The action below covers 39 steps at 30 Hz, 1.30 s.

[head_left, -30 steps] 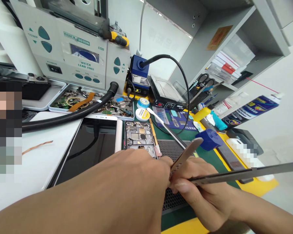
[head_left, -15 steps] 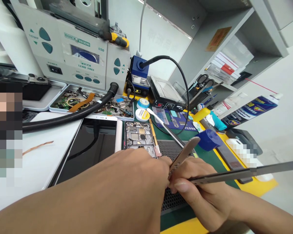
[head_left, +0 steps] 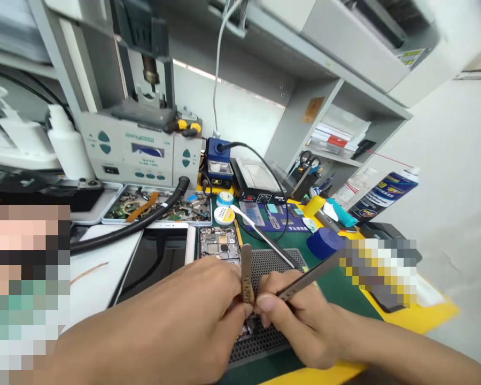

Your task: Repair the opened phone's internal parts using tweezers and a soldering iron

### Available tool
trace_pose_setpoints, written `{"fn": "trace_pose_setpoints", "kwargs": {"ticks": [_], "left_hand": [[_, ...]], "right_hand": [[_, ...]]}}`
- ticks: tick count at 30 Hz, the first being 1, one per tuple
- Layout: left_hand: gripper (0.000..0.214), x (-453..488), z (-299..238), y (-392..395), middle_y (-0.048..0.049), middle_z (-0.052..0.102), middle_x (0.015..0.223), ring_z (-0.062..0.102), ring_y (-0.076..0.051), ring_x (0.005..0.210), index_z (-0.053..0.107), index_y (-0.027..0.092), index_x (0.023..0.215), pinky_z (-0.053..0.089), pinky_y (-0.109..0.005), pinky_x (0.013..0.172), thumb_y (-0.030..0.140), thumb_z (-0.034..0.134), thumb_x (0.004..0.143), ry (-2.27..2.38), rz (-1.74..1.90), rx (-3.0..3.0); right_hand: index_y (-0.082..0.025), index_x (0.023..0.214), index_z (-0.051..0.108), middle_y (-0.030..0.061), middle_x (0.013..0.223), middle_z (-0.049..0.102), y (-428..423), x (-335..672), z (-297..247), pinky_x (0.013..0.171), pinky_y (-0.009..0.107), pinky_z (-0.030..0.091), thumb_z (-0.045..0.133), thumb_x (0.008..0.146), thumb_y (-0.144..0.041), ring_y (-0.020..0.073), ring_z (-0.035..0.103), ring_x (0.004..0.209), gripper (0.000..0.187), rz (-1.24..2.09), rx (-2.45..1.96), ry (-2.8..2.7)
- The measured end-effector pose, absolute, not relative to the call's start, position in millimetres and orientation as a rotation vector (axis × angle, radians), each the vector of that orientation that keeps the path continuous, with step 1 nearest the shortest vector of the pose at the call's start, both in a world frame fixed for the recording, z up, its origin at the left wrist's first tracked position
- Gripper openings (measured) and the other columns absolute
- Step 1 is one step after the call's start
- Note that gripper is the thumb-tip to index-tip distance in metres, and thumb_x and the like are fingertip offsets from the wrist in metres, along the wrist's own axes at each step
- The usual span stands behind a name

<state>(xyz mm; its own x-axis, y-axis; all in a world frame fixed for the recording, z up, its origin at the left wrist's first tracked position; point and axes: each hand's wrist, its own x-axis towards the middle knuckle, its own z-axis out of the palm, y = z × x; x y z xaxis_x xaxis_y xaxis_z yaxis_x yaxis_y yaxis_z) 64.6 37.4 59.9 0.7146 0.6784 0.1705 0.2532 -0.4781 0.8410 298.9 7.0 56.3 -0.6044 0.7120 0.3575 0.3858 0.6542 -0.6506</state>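
Observation:
My left hand (head_left: 200, 299) is closed on a pair of metal tweezers (head_left: 246, 267), which stands nearly upright above the fingers. My right hand (head_left: 300, 310) pinches a second pair of tweezers (head_left: 310, 276), its blunt end slanting up to the right. Both sets of fingertips meet closely over a black perforated mat (head_left: 270, 326); the tweezer tips are hidden. Beneath my hands lies an opened phone (head_left: 220, 245) with its inner parts bare, partly covered by my left hand. I cannot make out what the tips touch.
Left of the phone lies a dark-screened white device (head_left: 164, 254). Behind are a tray of circuit boards (head_left: 170, 208), a hot-air station (head_left: 144, 155) with a black hose (head_left: 144, 230), and a soldering iron (head_left: 264, 238). A blue tape roll (head_left: 324, 243) and a spray can (head_left: 385, 195) stand right.
The camera view has shifted, showing more of the shelves. My hands sit lower and further left in view. The left tweezers are more upright, and the right ones tilt up more steeply.

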Motion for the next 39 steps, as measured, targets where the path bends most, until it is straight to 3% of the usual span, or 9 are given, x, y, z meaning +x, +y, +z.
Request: {"fn": "trace_pose_setpoints", "kwargs": {"ticks": [4, 9, 17, 29, 39], "left_hand": [[0.026, 63.5, 74.6, 41.1, 0.0039, 0.068, 0.08, 0.052, -0.014, 0.066, 0.073, 0.022, 0.088, 0.043, -0.024, 0.059, 0.018, 0.053, 0.104, 0.629, 0.471, 2.061], [0.029, 63.7, 78.8, 31.5, 0.0052, 0.067, 0.086, 0.055, -0.013, 0.076, 0.066, 0.021, 0.085, 0.047, -0.021, 0.069, 0.023, 0.049, 0.109, 0.701, 0.488, 2.105], [0.037, 66.3, 61.0, 14.0, -0.0025, 0.071, 0.083, 0.068, -0.02, 0.08, 0.068, 0.02, 0.08, 0.054, -0.028, 0.074, 0.031, 0.047, 0.109, 0.849, 0.62, 2.2], [0.03, 69.0, 48.8, 9.1, 0.0025, 0.076, 0.096, 0.075, -0.013, 0.089, 0.072, 0.024, 0.093, 0.057, -0.02, 0.086, 0.018, 0.046, 0.106, 0.771, 0.753, 2.27], [0.032, 67.2, 44.5, 13.8, -0.0008, 0.075, 0.095, 0.073, -0.015, 0.085, 0.071, 0.023, 0.089, 0.057, -0.021, 0.078, 0.019, 0.044, 0.106, 0.78, 0.656, 2.347]], "right_hand": [[-0.021, 0.073, 0.052, -0.0008, 0.068, 0.055, 6.4, 296.6, 57.2, 0.06, 0.027, 0.048, 0.046, 0.114, -0.032, 0.0146, 0.057, 0.062, 0.042, 0.682, -0.882, -2.231], [-0.023, 0.069, 0.047, -0.0033, 0.06, 0.052, 9.0, 294.8, 55.2, 0.057, 0.024, 0.047, 0.04, 0.118, -0.04, 0.0133, 0.057, 0.058, 0.052, 0.729, -0.844, -2.153], [-0.024, 0.068, 0.043, -0.0042, 0.061, 0.049, 11.3, 296.6, 52.3, 0.058, 0.026, 0.045, 0.051, 0.111, -0.04, 0.014, 0.055, 0.056, 0.046, 0.739, -0.776, -2.152], [-0.026, 0.074, 0.034, -0.0055, 0.064, 0.042, 9.2, 298.1, 58.5, 0.053, 0.024, 0.041, 0.049, 0.107, -0.029, 0.0119, 0.045, 0.055, 0.036, 0.739, -0.767, -2.212], [-0.027, 0.074, 0.03, -0.0062, 0.064, 0.037, 10.9, 297.0, 54.0, 0.05, 0.026, 0.031, 0.051, 0.102, -0.025, 0.0113, 0.035, 0.054, 0.035, 0.65, -0.688, -2.259]]}}
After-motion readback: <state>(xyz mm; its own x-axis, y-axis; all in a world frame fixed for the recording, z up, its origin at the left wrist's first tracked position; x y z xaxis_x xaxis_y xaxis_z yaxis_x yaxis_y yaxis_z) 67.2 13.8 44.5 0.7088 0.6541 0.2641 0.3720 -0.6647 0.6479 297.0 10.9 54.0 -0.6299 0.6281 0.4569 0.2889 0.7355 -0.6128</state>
